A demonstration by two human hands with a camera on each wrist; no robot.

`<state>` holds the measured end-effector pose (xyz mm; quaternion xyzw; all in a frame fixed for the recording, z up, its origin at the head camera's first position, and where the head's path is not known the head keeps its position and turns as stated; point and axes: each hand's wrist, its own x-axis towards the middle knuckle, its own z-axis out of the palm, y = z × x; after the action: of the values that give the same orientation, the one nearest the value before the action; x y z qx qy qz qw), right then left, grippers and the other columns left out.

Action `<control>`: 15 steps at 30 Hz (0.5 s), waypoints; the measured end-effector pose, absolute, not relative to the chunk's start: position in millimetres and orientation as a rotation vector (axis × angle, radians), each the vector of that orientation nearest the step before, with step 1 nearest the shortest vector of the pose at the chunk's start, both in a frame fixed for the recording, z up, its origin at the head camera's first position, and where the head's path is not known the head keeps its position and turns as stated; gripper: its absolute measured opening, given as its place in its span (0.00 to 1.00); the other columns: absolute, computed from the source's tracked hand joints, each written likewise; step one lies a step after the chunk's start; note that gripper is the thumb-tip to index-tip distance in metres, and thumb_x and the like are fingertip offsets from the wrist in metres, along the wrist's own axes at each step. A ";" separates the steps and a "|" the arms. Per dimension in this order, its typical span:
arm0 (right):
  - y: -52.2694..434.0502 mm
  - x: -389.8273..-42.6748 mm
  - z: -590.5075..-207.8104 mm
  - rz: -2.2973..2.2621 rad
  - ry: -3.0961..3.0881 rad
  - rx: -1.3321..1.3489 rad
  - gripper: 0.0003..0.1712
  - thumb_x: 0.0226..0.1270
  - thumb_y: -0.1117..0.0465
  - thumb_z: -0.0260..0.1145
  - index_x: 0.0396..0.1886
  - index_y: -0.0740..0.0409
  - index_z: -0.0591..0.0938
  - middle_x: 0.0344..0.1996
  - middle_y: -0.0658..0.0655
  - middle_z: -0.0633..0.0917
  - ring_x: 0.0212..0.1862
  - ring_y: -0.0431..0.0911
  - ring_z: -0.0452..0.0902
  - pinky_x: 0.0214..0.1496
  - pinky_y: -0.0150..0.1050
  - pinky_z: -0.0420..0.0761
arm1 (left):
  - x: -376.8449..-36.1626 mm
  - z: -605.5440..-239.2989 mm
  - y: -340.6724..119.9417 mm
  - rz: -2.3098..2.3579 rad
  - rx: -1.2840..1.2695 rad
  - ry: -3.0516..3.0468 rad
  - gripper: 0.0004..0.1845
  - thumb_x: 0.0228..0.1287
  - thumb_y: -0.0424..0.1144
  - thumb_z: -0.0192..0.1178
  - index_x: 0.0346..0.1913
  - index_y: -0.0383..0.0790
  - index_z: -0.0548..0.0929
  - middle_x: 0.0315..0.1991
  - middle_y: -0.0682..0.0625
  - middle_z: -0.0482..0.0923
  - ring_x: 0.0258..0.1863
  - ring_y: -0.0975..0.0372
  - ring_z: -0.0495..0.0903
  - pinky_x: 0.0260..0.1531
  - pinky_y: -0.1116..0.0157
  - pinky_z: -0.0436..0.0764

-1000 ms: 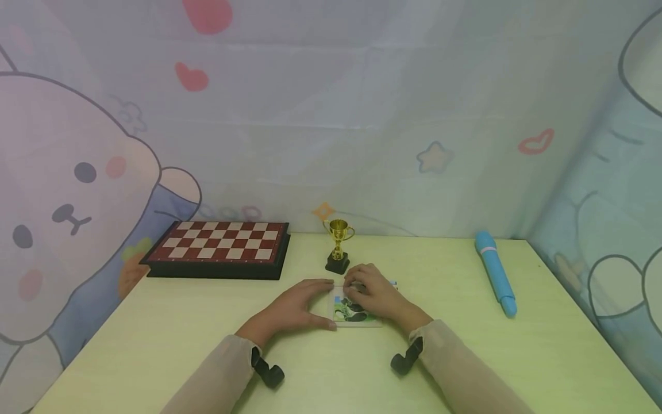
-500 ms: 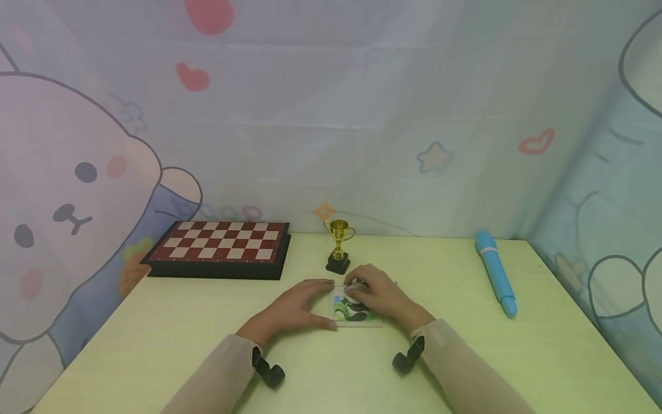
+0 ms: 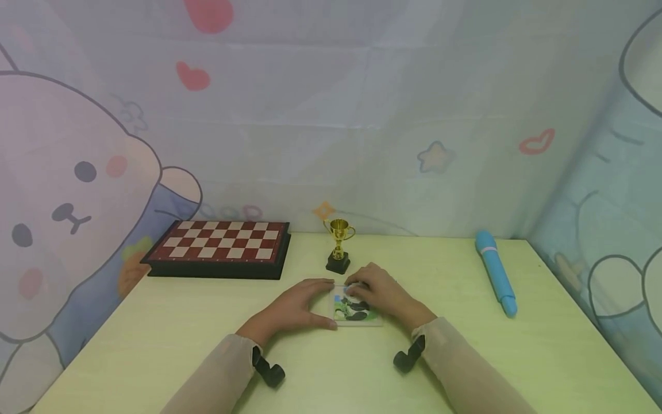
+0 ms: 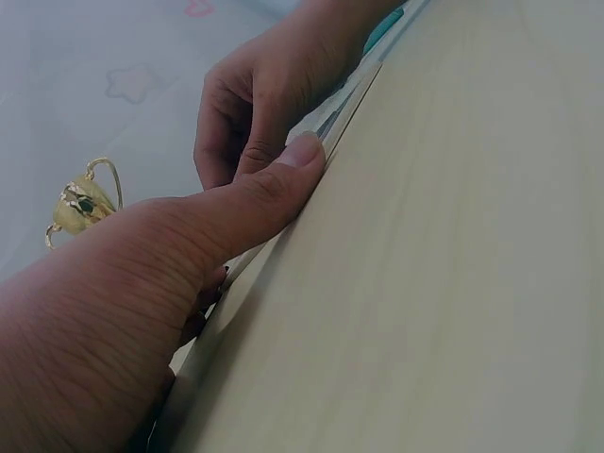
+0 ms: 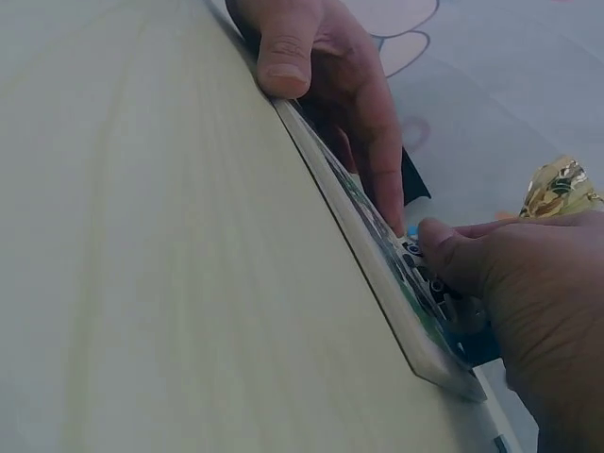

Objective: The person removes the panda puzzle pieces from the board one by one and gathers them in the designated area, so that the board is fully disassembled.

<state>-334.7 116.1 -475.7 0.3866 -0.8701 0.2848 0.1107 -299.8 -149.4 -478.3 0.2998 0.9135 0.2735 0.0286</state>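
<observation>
A flat picture puzzle (image 3: 354, 310) with a panda print and a pale border lies on the table in front of me. My left hand (image 3: 292, 313) holds its left side, thumb at the near corner and index finger at the far one. In the left wrist view that thumb (image 4: 274, 184) presses along the puzzle's near edge. Bent over the upper right of the picture, my right hand (image 3: 381, 293) pinches a small printed puzzle piece (image 5: 413, 248) between thumb and fingers. The hand covers most of this piece and the puzzle's right part.
A small gold trophy cup (image 3: 338, 244) on a black base stands just behind the puzzle. At the back left is a red-and-white chessboard box (image 3: 219, 247). A blue pen-shaped object (image 3: 496, 273) lies at the right. Behind the table (image 3: 331, 374) hangs a printed cloth (image 3: 383, 115).
My right hand has shifted very slightly, and the blue bit that showed beyond its far side is now out of sight. The left hand and the puzzle have stayed in place.
</observation>
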 end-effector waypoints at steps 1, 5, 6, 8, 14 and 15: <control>116.2 -335.6 -475.7 0.807 -2.540 1.148 0.09 0.69 0.54 0.70 0.46 0.49 0.89 0.41 0.45 0.86 0.41 0.41 0.71 0.45 0.39 0.74 | -299.9 -478.0 -149.5 0.840 0.918 2.819 0.53 0.46 0.76 0.67 0.74 0.53 0.69 0.74 0.59 0.64 0.74 0.60 0.60 0.71 0.51 0.64; 117.6 -338.2 -478.4 0.781 -2.507 1.149 0.07 0.69 0.54 0.70 0.44 0.47 0.89 0.41 0.43 0.85 0.40 0.40 0.67 0.44 0.38 0.71 | -300.9 -480.3 -149.2 0.821 0.910 2.826 0.54 0.45 0.77 0.67 0.74 0.55 0.69 0.74 0.60 0.64 0.74 0.61 0.60 0.71 0.53 0.64; 117.8 -338.8 -479.4 0.796 -2.506 1.144 0.07 0.70 0.54 0.69 0.44 0.46 0.89 0.41 0.42 0.86 0.40 0.39 0.68 0.44 0.38 0.71 | -301.1 -480.8 -149.2 0.815 0.908 2.830 0.54 0.45 0.77 0.67 0.74 0.55 0.69 0.74 0.60 0.64 0.74 0.61 0.60 0.71 0.53 0.64; 118.2 -339.6 -480.1 0.848 -2.514 1.131 0.07 0.70 0.54 0.69 0.44 0.45 0.89 0.41 0.41 0.86 0.40 0.39 0.69 0.44 0.38 0.73 | -301.5 -481.4 -149.2 0.811 0.920 2.835 0.54 0.45 0.77 0.66 0.74 0.55 0.69 0.74 0.59 0.64 0.74 0.61 0.60 0.71 0.53 0.64; 117.8 -339.0 -478.2 0.942 -2.511 1.072 0.07 0.68 0.53 0.71 0.43 0.42 0.90 0.36 0.39 0.83 0.39 0.38 0.68 0.41 0.36 0.76 | -301.6 -480.3 -149.2 0.816 0.944 2.833 0.54 0.46 0.77 0.66 0.74 0.52 0.69 0.74 0.57 0.65 0.74 0.59 0.61 0.71 0.52 0.64; 117.5 -338.7 -477.4 0.945 -2.510 1.062 0.07 0.67 0.53 0.71 0.43 0.42 0.90 0.35 0.39 0.82 0.38 0.38 0.68 0.39 0.36 0.75 | -301.7 -480.4 -149.3 0.814 0.945 2.835 0.54 0.46 0.77 0.66 0.74 0.52 0.69 0.74 0.57 0.65 0.74 0.59 0.61 0.71 0.51 0.64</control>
<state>-338.7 117.5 -477.4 0.3653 -0.8629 0.3249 0.1282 -301.7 -149.3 -480.4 0.3049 0.9151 0.2628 0.0222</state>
